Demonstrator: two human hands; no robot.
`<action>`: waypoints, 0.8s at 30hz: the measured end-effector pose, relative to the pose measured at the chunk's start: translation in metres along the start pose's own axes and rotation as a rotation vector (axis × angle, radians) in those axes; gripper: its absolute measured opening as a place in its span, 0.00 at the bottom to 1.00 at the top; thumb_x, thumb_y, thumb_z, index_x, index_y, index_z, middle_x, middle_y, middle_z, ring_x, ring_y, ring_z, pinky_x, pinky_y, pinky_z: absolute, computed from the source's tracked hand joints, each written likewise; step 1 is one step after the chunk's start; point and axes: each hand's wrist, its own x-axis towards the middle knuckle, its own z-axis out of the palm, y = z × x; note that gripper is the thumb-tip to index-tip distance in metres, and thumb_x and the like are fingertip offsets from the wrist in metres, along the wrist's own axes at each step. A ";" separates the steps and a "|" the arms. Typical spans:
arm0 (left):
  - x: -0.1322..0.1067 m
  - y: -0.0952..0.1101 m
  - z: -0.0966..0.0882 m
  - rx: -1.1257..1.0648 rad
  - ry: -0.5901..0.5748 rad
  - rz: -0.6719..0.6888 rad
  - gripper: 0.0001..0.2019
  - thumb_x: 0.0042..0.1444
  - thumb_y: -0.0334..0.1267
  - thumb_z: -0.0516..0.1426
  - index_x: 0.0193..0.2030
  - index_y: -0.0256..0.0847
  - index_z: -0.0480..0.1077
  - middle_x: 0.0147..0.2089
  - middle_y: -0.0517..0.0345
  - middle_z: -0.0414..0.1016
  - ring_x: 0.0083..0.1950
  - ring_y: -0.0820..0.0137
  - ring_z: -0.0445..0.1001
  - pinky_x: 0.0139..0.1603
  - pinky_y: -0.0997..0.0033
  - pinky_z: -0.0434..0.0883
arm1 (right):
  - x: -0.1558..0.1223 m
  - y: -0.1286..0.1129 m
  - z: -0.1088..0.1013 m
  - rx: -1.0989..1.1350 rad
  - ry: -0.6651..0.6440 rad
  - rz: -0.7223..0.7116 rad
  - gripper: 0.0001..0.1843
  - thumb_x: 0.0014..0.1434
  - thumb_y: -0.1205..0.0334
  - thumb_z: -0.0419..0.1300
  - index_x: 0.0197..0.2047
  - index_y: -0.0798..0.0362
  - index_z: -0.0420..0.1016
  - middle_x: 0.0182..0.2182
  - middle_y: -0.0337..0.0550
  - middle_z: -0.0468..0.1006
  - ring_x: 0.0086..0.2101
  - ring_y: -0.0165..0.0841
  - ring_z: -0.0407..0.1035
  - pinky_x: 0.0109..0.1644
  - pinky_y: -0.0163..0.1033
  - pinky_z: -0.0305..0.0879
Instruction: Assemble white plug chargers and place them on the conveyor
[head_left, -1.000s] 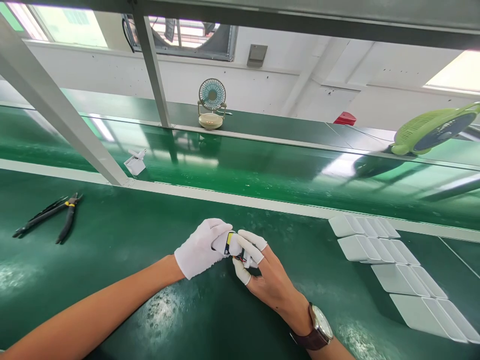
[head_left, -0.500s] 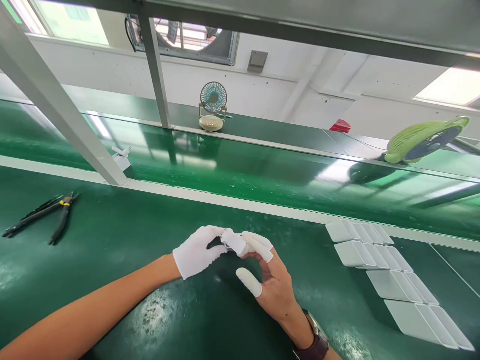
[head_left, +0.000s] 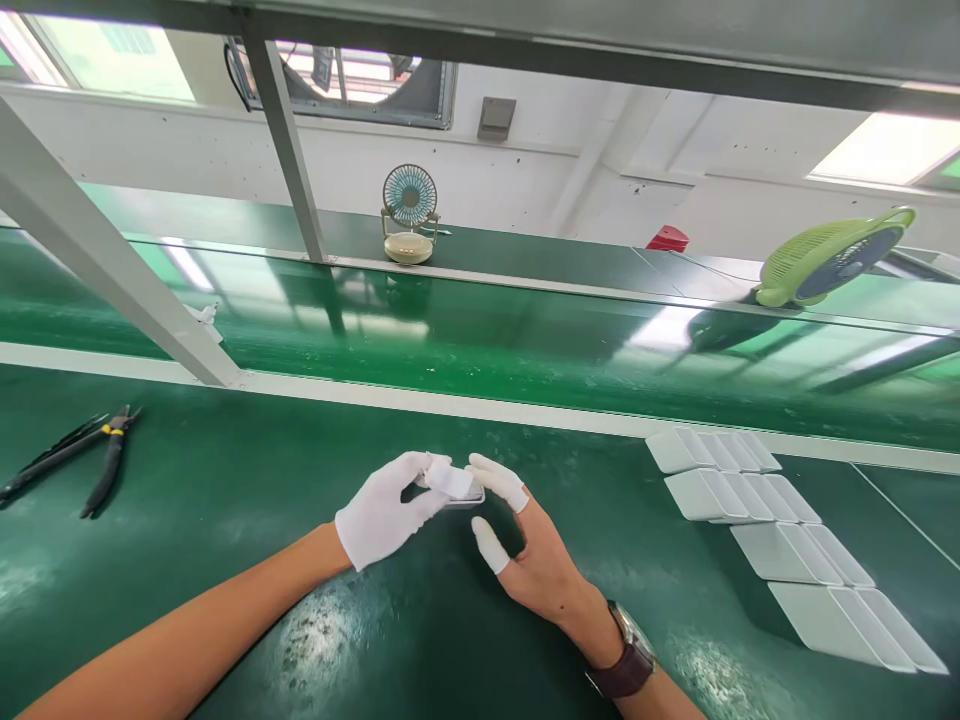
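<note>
My left hand (head_left: 386, 508), in a white glove, is closed on one end of a small white shallow tray-like part (head_left: 472, 494) above the bench. A pale strip or flat piece (head_left: 451, 481) lies across its top; I cannot make out its exact kind. My right hand (head_left: 531, 540) wears white finger cots and a wrist strap with a metal case. Its fingertips reach the part's right end, seemingly touching it, while the thumb (head_left: 490, 545) is held apart below. The fingers are spread and grip nothing.
Black-handled cutting pliers (head_left: 109, 450) lie at the left. Rows of white plastic trays (head_left: 817, 610) stand on the right. Beyond a pale rail (head_left: 450, 400) runs a shiny green belt (head_left: 510, 340), with a small fan (head_left: 409, 215) and a green fan (head_left: 829, 262) behind. A slanted post (head_left: 127, 260) rises at left.
My right fingers have slid back toward the right and uncovered the part's right end. My left hand still holds it, slightly further left in view. The whole view has shifted a little.
</note>
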 end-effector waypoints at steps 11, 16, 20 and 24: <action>0.009 0.001 -0.006 -0.067 -0.018 -0.188 0.19 0.58 0.43 0.59 0.56 0.44 0.71 0.50 0.55 0.80 0.41 0.66 0.78 0.43 0.64 0.78 | -0.007 0.000 0.017 -0.207 0.041 -0.169 0.28 0.65 0.71 0.57 0.66 0.42 0.65 0.56 0.54 0.72 0.54 0.43 0.73 0.53 0.50 0.78; 0.015 0.001 -0.008 -0.114 -0.065 -0.177 0.19 0.56 0.40 0.60 0.55 0.42 0.72 0.47 0.55 0.80 0.37 0.69 0.76 0.41 0.65 0.76 | -0.004 -0.004 0.017 -0.230 0.025 -0.149 0.29 0.64 0.73 0.56 0.65 0.42 0.66 0.55 0.51 0.75 0.51 0.41 0.76 0.51 0.46 0.79; 0.015 -0.003 -0.008 -0.141 -0.072 -0.158 0.21 0.56 0.42 0.61 0.56 0.41 0.71 0.48 0.54 0.80 0.34 0.70 0.75 0.38 0.66 0.76 | -0.004 -0.009 0.022 -0.311 0.048 -0.106 0.29 0.65 0.68 0.56 0.68 0.45 0.63 0.56 0.52 0.76 0.48 0.42 0.77 0.50 0.47 0.79; 0.014 -0.003 -0.009 -0.252 -0.084 -0.123 0.21 0.58 0.47 0.60 0.56 0.41 0.71 0.51 0.51 0.80 0.42 0.65 0.79 0.46 0.62 0.77 | -0.008 -0.006 0.029 -0.429 0.036 -0.136 0.26 0.67 0.64 0.57 0.67 0.45 0.64 0.55 0.53 0.76 0.42 0.42 0.80 0.43 0.47 0.81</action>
